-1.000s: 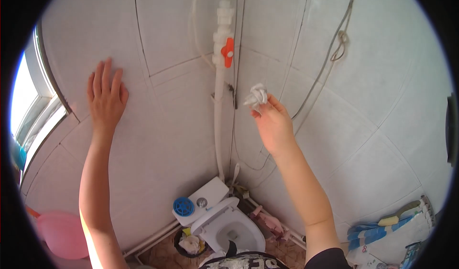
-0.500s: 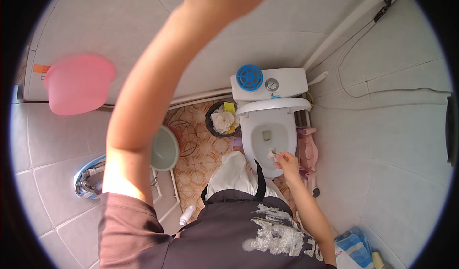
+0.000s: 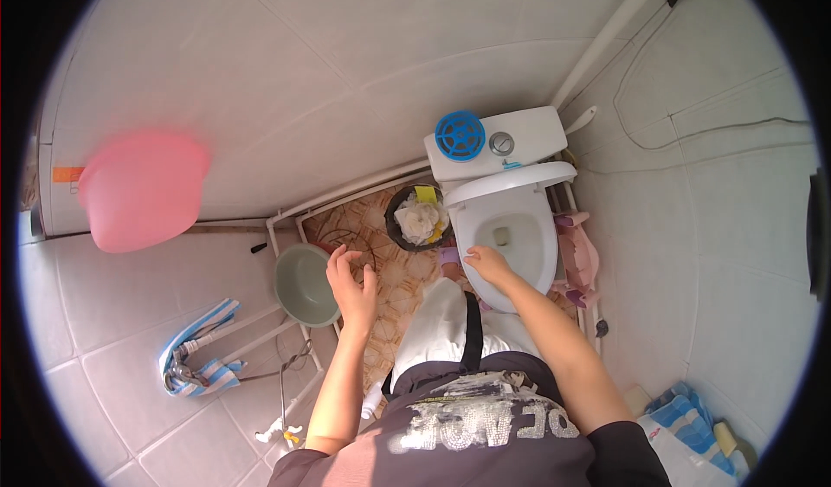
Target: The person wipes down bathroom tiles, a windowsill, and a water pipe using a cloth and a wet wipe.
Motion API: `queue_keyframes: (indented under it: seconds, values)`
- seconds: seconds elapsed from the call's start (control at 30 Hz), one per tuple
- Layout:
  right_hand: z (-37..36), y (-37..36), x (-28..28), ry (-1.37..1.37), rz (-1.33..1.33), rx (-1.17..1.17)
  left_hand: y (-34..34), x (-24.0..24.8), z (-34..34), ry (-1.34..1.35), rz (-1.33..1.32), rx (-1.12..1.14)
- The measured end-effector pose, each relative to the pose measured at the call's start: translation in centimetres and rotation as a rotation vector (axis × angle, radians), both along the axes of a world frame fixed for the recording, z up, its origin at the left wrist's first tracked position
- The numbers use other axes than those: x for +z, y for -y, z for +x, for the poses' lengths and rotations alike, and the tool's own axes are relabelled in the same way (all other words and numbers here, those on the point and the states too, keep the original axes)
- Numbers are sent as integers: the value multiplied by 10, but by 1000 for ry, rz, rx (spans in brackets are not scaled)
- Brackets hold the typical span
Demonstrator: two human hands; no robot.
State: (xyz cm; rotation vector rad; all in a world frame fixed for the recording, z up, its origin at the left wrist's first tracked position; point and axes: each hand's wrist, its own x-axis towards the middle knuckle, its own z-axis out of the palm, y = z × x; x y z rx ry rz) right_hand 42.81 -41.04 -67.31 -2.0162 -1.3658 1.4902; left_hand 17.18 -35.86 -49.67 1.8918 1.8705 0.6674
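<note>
**Hands over the toilet bowl, nothing gripped**

Could slip: right hand (image 3: pixel 489 264) rests on the smooth near rim of the toilet (image 3: pixel 511 232), weight perhaps leaning forward over it; a wet rim would let the palm slide into the bowl. Could also knock the bin (image 3: pixel 418 219), packed with crumpled paper just left of the bowl, or the green basin (image 3: pixel 305 283) on the floor close to the left hand (image 3: pixel 351 283). Tight corner, pipes and a hose along the walls, little room for elbows. A small pale scrap lies inside the bowl, well below the rim; reaching for it would bring the hand into the water.

Grip: right hand loosely curled, fingers bent down onto the rim, holding nothing visible; whether anything small sits under the palm cannot be told. Left hand half open in mid-air, fingers spread and slightly bent, empty, touching nothing, hovering between basin and bin above the patterned floor.

Elsewhere: blue round cap on the cistern (image 3: pixel 493 141), pink basin (image 3: pixel 143 188) hanging on the left wall, striped cloth (image 3: pixel 197 348) draped over a tap.
</note>
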Motion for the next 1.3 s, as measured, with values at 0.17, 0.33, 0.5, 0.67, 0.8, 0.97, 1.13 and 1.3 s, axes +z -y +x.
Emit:
queue_keyframes:
  seconds: [0.17,0.33,0.5,0.67,0.8,0.97,1.13,1.3]
  values:
    - [65,79,24,77,-45,-182,-30,-4,15,128,-38,-130]
    - [100,197,62,284,-57,-514,-77,8,68,278,24,-410]
    - [79,303,101,482,-225,-979,-87,15,135,353,-52,-805]
    - [44,383,100,525,145,-1533,-40,25,193,361,-86,-1085]
    - [32,449,104,601,190,-1736,2,17,213,353,-114,-1142]
    - [33,563,112,846,315,-2165,68,16,241,320,-197,-1250]
    - [74,644,257,1446,632,-2329,122,42,292,243,-194,-1416]
    - [92,794,328,1857,752,-2371,198,74,347,332,-179,-1574]
